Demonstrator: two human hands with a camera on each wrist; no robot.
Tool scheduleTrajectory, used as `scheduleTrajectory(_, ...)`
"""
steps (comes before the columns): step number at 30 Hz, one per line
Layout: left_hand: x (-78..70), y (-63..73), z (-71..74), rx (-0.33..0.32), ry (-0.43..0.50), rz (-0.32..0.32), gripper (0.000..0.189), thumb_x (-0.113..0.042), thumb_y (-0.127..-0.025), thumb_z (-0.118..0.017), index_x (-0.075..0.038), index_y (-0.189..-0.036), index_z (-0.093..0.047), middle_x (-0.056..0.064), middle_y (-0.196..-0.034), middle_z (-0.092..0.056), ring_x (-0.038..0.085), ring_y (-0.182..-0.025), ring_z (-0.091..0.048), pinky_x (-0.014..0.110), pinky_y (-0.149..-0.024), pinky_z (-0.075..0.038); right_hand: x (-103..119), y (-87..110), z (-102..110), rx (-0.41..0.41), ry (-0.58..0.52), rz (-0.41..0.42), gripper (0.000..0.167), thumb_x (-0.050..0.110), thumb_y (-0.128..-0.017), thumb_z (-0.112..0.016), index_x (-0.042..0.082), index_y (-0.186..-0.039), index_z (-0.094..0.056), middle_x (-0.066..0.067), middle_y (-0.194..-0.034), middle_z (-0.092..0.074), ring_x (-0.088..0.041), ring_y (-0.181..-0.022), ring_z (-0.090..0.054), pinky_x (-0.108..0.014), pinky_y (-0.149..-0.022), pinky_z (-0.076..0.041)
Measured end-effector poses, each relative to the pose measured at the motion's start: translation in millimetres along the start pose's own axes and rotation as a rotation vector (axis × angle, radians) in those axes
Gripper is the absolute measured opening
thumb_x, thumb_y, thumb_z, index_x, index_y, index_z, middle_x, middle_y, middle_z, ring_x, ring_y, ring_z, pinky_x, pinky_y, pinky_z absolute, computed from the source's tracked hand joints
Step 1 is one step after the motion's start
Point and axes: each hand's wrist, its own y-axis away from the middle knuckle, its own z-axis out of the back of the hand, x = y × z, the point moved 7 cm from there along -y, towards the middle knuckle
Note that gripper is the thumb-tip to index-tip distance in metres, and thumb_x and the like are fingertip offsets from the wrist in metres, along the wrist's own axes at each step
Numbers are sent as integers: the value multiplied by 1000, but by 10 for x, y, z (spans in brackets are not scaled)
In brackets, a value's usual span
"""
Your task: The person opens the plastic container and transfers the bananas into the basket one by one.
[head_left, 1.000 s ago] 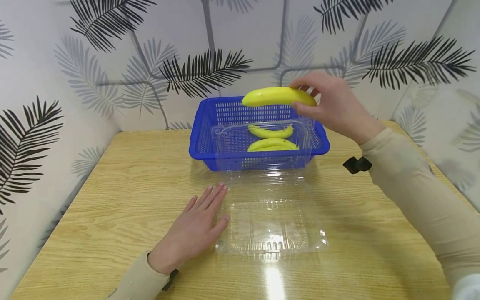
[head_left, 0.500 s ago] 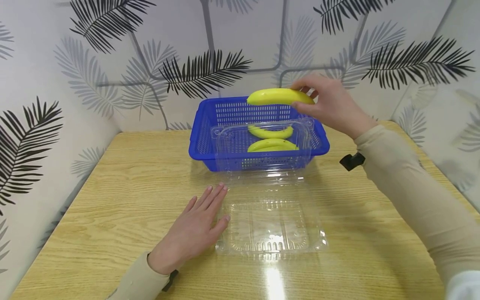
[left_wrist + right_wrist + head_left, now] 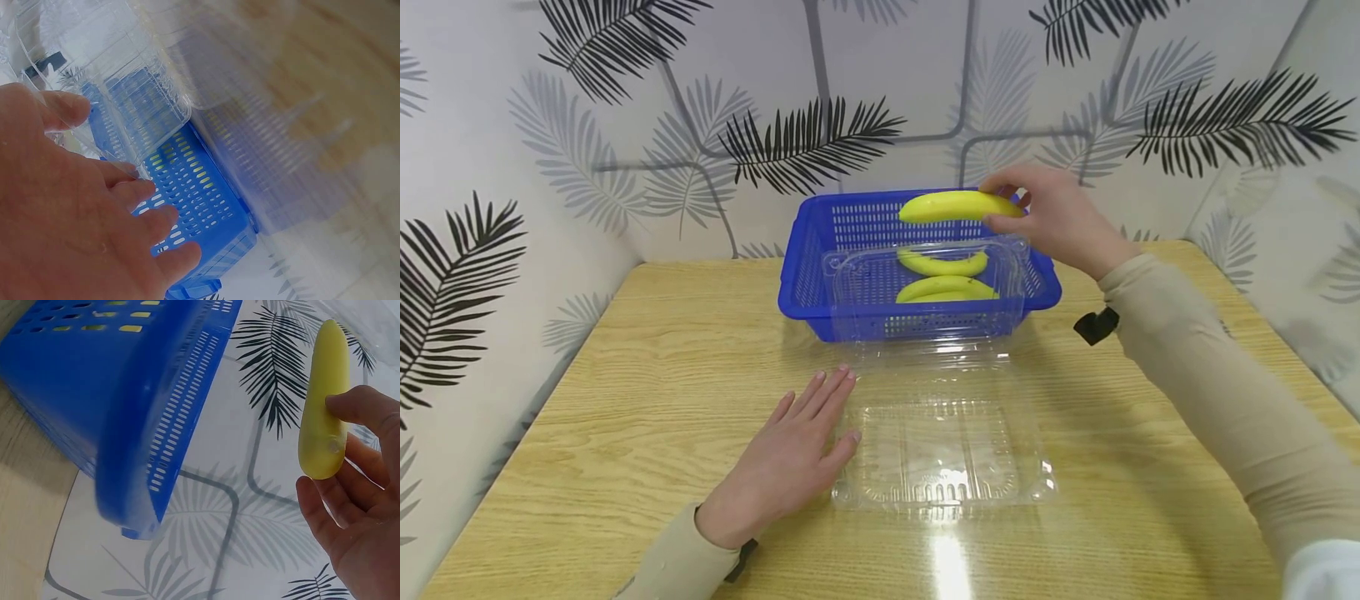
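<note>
My right hand (image 3: 1052,212) pinches a yellow banana (image 3: 947,207) near its right end, holding it level above the back of a blue perforated basket (image 3: 805,267). In the right wrist view the thumb and fingers grip the same banana (image 3: 325,419). Inside the basket lie more bananas (image 3: 943,290), seen through the raised lid (image 3: 857,283) of a clear plastic clamshell container. Its open base (image 3: 955,442) lies on the table in front. My left hand (image 3: 786,458) rests beside the base's left edge, fingers straight. In the left wrist view the left hand (image 3: 87,206) has extended fingers next to clear plastic.
The wooden table (image 3: 647,375) stands against a wall (image 3: 895,75) patterned with leaves. The basket sits near the table's back edge, with the clamshell's lid leaning at its front side. A dark wrist device (image 3: 1096,325) is on the right sleeve.
The right hand and its banana have lowered slightly toward the basket, and the banana's tip has shifted a little to the right. My left hand, the container and the basket stay put.
</note>
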Motion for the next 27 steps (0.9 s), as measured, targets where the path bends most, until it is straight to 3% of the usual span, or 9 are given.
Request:
scheduleTrajectory(20, -2, 1, 0, 8, 3, 1, 65, -46, -104, -39, -16, -159, -19, -2, -163, -13, 20, -149, -10, 52, -118, -14, -235, 1, -323, 79, -42, -44, 33, 9, -91, -71, 4, -123, -65, -11, -115, -64, -28, -99, -58, -43, -88, -47)
scheduleTrajectory(27, 3, 1, 7, 3, 4, 1, 65, -46, -104, -38, -16, -159, -19, -3, -163, -12, 20, -149, -10, 52, -118, -14, -259, 24, -424, 106, -79, -69, 32, 16, -91, -70, 8, -121, -66, -9, -111, -65, -27, -96, -58, -42, -85, -47)
